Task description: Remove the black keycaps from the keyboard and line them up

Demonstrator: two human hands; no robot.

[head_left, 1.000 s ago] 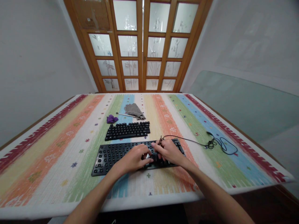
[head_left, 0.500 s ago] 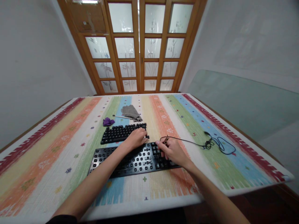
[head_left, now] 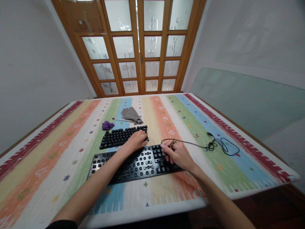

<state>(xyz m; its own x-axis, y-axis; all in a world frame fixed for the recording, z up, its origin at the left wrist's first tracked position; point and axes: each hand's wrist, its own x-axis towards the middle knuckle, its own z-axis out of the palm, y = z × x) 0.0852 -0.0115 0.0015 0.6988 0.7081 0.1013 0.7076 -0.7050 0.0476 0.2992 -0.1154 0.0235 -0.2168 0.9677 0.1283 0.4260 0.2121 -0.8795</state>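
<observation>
Our left hand has moved up from the keyboard to the keys behind it, fingers curled on their right end. Our right hand pinches a small tool on the keyboard. Let's grab one key gently.

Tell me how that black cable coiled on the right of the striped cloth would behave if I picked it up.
The black cable would probably be floppy: it lies in loose loops and bends. It looks thin, so likely light. One end runs toward the near keyboard by the right hand, so lifting it may tug there, though the joint is hidden.
</observation>
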